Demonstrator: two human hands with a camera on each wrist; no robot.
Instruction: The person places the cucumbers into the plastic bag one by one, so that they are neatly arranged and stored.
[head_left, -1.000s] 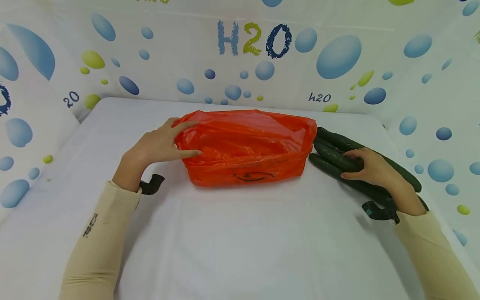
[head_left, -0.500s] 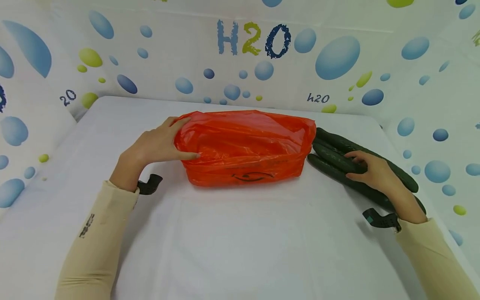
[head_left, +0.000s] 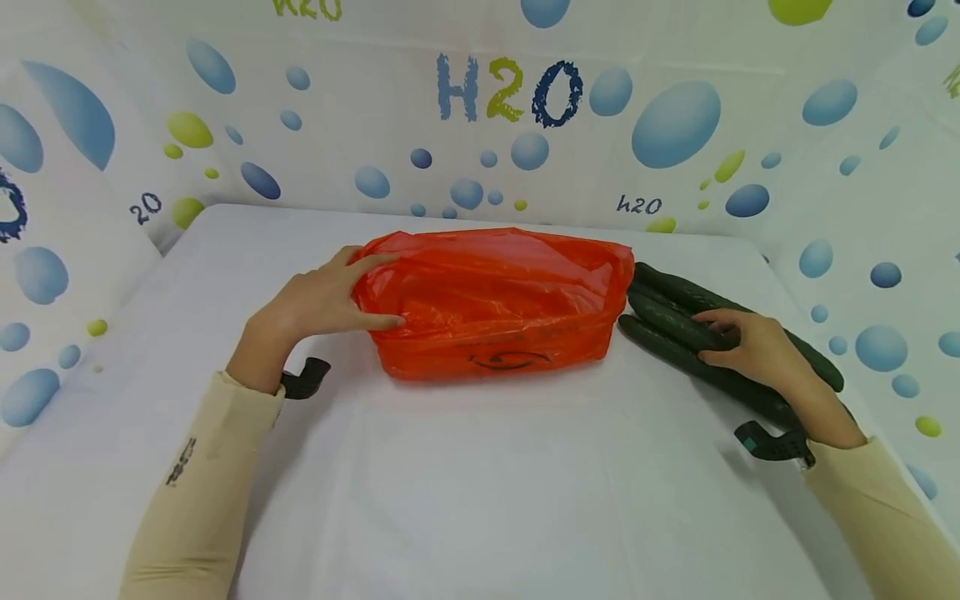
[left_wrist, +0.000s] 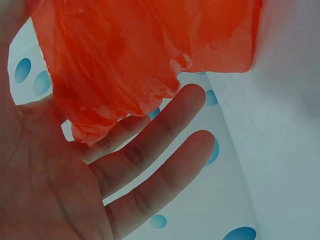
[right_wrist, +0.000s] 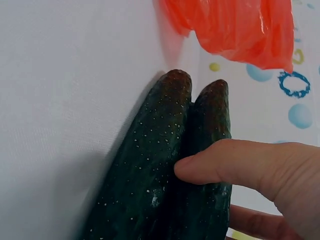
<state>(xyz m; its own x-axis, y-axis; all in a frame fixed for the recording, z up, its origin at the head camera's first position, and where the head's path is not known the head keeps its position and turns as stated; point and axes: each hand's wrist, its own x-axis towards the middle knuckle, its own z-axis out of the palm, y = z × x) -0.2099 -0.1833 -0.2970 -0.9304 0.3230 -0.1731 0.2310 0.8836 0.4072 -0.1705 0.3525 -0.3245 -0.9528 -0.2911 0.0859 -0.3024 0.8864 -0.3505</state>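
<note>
Red plastic bag (head_left: 495, 292), on white table (head_left: 487, 483) — left hand (head_left: 311, 298) spread wide at its left end, thumb against it; dark green cucumbers (head_left: 678, 354), beside its right end — right hand (head_left: 761, 348) pinching the middle cucumber (head_left: 670, 322).

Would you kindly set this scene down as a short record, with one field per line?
Surface: white cloth-covered table
Backdrop: white sheet with blue and green drops and "H2O" lettering
Container: shiny orange-red plastic bag, on the table
Produce: at least three long dark green cucumbers, beside the bag's right end; contact with the bag unclear
Left hand: spread around the bag's left end
Right hand: pinches the middle cucumber
Bag contents: cannot be told
</note>
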